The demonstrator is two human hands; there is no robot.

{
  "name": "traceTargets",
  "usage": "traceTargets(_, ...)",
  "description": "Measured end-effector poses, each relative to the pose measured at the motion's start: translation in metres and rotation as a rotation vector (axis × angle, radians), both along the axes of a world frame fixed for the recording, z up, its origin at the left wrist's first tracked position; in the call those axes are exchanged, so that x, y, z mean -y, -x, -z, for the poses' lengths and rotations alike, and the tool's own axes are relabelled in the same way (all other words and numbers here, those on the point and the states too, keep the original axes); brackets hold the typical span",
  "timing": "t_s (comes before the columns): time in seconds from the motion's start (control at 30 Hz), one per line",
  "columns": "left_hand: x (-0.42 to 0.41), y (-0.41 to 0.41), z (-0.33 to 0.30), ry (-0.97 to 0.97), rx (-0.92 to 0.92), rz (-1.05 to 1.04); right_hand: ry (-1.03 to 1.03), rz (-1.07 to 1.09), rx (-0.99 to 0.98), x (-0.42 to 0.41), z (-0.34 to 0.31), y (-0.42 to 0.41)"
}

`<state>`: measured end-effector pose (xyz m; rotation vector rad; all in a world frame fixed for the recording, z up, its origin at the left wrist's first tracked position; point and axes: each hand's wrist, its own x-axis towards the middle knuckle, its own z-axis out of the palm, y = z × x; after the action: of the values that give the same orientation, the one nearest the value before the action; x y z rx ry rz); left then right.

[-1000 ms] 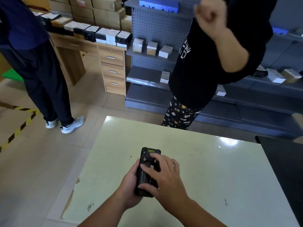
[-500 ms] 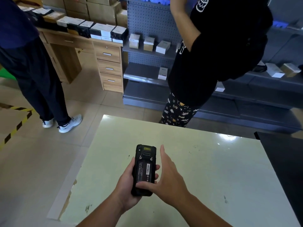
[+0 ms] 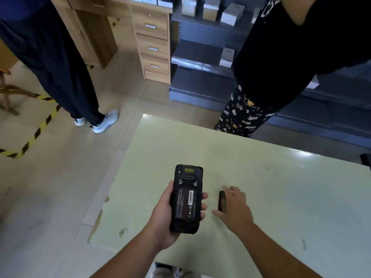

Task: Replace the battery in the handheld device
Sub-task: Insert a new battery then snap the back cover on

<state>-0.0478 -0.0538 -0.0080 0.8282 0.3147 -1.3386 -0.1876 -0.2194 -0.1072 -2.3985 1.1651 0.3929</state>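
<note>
Handheld device (image 3: 187,199) back-up, label showing, wrapped in left hand (image 3: 163,215) grip above tabletop (image 3: 281,197). Right hand (image 3: 234,210) spread over small dark piece (image 3: 222,201) on tabletop, possibly the battery cover; contact unclear.

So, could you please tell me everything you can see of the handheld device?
The handheld device is a black, chunky, plastic-looking unit, held back-side up above the pale green table. Its back shows a labelled panel with white print and a barcode, two small silver fasteners above it, and a yellowish window near the top. The left hand cradles it from below, with fingertips wrapped round its right edge.
</note>
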Motion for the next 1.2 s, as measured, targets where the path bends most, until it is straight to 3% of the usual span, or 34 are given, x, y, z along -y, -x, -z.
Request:
traceTargets(0.33, -0.005, -0.007, 0.003, 0.003, 0.007, 0.006, 0.23, -0.071, -0.013, 0.004, 0.014, 0.013)
traceTargets(0.63, -0.012, -0.01, 0.016, -0.056, 0.034, -0.011, -0.003, -0.017, 0.298, 0.004, -0.003, 0.016)
traceTargets(0.73, -0.015, -0.008, 0.016, -0.076, 0.031, -0.009, -0.063, 0.047, 0.362, 0.016, -0.039, 0.01)
traceTargets(0.83, -0.012, -0.005, 0.008, -0.09, 0.047, 0.004, -0.089, 0.108, 0.612, 0.025, -0.109, -0.006)
traceTargets(0.93, -0.005, -0.002, -0.005, -0.066, 0.071, 0.018, -0.205, 0.002, 0.81, 0.014, -0.184, -0.025)
traceTargets(1.03, 0.003, 0.001, -0.021, -0.026, 0.125, 0.039, -0.344, -0.098, 0.799, -0.017, -0.215, -0.037)
traceTargets(1.2, 0.008, 0.004, -0.042, 0.05, 0.147, 0.057, -0.321, -0.239, 0.761, -0.035, -0.212, -0.039)
